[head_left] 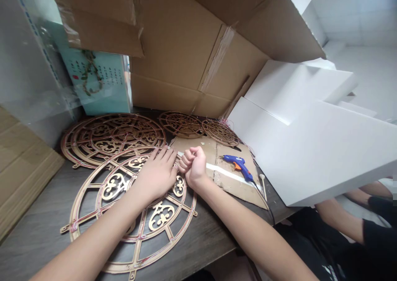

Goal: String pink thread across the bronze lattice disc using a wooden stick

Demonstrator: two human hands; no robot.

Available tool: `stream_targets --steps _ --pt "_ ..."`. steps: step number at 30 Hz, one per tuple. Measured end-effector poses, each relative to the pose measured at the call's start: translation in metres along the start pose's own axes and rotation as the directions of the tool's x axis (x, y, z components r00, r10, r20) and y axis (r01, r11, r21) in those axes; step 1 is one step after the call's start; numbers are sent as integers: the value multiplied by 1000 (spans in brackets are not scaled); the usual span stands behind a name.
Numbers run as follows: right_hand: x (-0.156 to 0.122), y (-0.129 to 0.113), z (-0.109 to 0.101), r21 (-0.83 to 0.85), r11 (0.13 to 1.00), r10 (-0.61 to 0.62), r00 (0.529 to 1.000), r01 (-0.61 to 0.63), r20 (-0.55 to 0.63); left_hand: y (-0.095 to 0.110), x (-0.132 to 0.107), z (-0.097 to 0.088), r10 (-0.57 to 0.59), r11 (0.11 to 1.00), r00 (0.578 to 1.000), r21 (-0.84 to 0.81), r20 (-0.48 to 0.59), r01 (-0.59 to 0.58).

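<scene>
A round cut-wood openwork panel point(161, 217), with scrollwork insets and reddish wire along its rings and spokes, lies on the dark table. My left hand point(157, 174) rests flat across its upper middle, fingers stretched out towards the far rim. Beside it, at the panel's upper right edge, my right hand point(194, 168) is curled closed with the thumb on top. Whatever those fingers may hold is hidden. A blue hot glue gun point(238, 165) with an orange trigger lies to the right on a piece of cardboard point(211, 148).
More openwork wooden panels point(102, 128) are stacked behind, with smaller round ones point(181, 124) further right. Cardboard sheets point(176, 66) wall off the back. A white board point(310, 148) stands at right; another person's arm point(338, 221) shows below it. A turquoise box point(105, 101) stands back left.
</scene>
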State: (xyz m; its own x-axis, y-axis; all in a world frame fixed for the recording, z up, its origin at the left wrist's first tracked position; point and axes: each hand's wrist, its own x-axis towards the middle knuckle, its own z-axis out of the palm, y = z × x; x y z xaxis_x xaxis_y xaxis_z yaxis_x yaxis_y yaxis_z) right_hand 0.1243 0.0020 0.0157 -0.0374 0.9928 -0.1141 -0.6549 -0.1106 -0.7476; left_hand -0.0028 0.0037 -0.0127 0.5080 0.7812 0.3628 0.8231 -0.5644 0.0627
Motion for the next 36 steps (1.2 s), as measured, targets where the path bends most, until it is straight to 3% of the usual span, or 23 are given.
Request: stream_targets --steps 18,36 --pt "-7 12 7 -150 981 -133 990 125 -45 2 0 -2 2 1000 1000 -24 -9 -2" --pt "-9 9 7 -94 991 -106 992 99 -74 2 0 -3 -6 1000 1000 16 22 6"
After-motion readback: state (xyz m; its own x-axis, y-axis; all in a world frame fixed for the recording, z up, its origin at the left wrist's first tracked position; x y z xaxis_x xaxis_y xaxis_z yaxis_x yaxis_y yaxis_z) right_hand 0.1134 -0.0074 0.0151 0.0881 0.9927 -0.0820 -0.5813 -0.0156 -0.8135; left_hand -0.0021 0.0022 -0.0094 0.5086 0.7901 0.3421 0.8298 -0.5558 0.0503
